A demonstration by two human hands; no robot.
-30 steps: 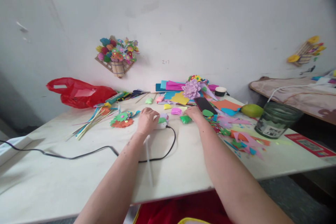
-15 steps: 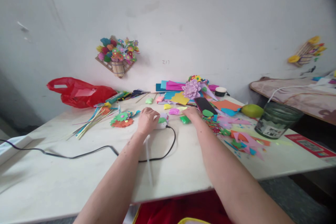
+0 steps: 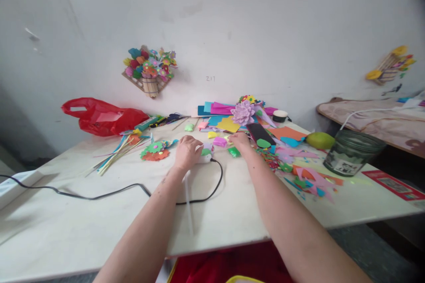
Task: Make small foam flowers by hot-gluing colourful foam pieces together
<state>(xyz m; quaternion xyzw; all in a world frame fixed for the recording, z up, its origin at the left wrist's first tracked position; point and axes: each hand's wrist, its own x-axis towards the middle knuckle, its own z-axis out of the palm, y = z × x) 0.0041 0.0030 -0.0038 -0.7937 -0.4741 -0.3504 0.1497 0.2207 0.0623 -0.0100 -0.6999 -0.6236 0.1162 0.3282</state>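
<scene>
My left hand (image 3: 188, 152) is curled over a white hot glue gun (image 3: 206, 158), which is mostly hidden behind it. A black cord (image 3: 222, 179) runs from the gun, and a clear glue stick (image 3: 188, 208) sticks out toward me under the wrist. My right hand (image 3: 239, 140) pinches a small pale-yellow packet (image 3: 228, 139); its fingertips are partly hidden. Close to it lie a pink packet (image 3: 219, 142), a green packet (image 3: 234, 152) and a yellow packet (image 3: 213, 134). Left of my left hand are foam flower shapes (image 3: 155, 151) in green and orange.
A red plastic bag (image 3: 102, 117) lies at the back left, with thin stems (image 3: 109, 159) before it. To the right are a phone (image 3: 260, 135), foam scraps (image 3: 314, 179), a green fruit (image 3: 320, 140) and a glass jar (image 3: 352, 152). A power strip (image 3: 20, 185) sits at the left edge.
My right hand has shifted slightly left and its fingers have closed in on the pale-yellow packet. The left hand stays on the glue gun.
</scene>
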